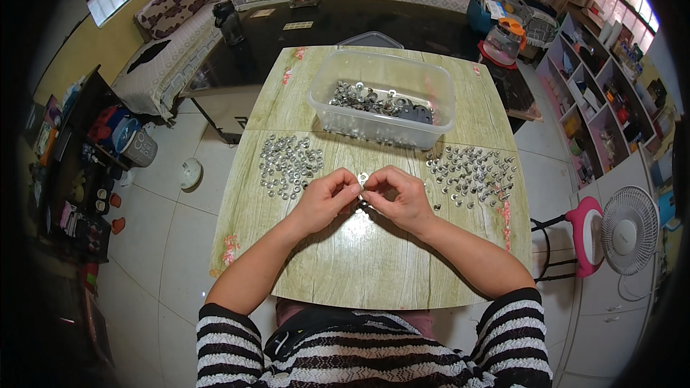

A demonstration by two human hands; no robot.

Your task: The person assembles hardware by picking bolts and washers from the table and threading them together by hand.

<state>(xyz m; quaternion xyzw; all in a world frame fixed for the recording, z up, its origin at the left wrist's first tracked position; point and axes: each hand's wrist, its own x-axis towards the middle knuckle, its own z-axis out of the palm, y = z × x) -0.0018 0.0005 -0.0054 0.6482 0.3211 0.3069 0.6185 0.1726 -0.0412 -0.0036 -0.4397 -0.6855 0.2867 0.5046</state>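
Over the middle of the wood-patterned table, my left hand [330, 197] and my right hand [395, 197] meet fingertip to fingertip. Between them they pinch a small silvery metal part with a ring-shaped end [363, 178]; the fingers cover the rest of it. Left of my hands spreads a group of small round metal nuts [287, 164]. To the right lie many small metal screw-like pieces [471, 174], some standing on their heads. Beyond my hands, a clear plastic box [384, 133] holds a heap of mixed metal parts [370, 98] and some dark flat discs.
The light green table [316, 266] has curved-looking edges. Behind it is a dark glossy table [323, 18] with a black flask [228, 23] and a glass jug with an orange lid [505, 39]. A white fan [627, 230] and a pink chair [586, 237] stand at the right.
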